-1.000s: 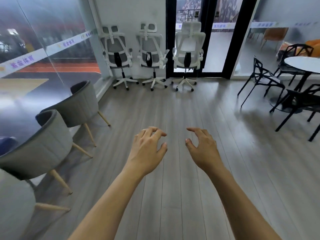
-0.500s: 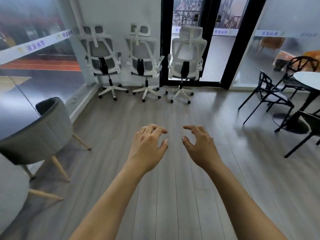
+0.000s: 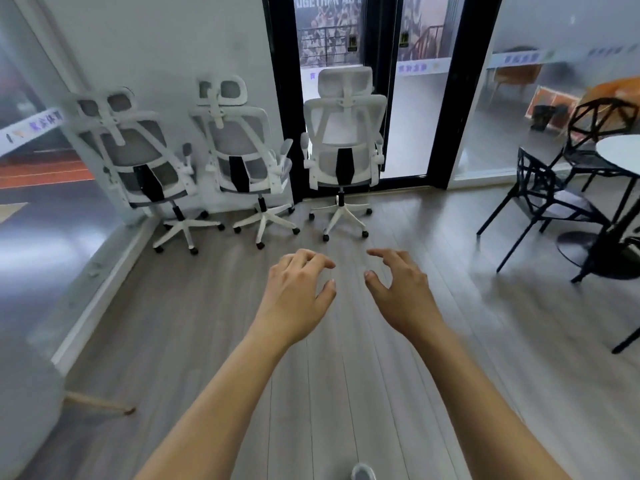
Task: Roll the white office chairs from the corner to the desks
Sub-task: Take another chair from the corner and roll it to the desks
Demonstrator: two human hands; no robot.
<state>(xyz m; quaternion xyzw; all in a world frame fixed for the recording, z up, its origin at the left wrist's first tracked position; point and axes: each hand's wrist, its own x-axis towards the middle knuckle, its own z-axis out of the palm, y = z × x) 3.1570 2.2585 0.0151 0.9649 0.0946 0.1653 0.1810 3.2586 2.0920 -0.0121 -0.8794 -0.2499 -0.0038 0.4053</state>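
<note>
Two bare hands held out toward three white office chairs (image 3: 242,157)

The left hand (image 3: 298,296) and the right hand (image 3: 401,292) hung side by side over the grey floor (image 3: 194,323). Their fingers (image 3: 311,259) were spread wide and a little bent, and they held nothing. The chairs stood in a row in the far corner with their backs to the person. The left chair (image 3: 138,161) and the middle chair (image 3: 239,174) were by the white wall (image 3: 173,46). The right chair (image 3: 343,143), by the black door frame (image 3: 280,98), was nearest the fingers but not touching them.
</note>
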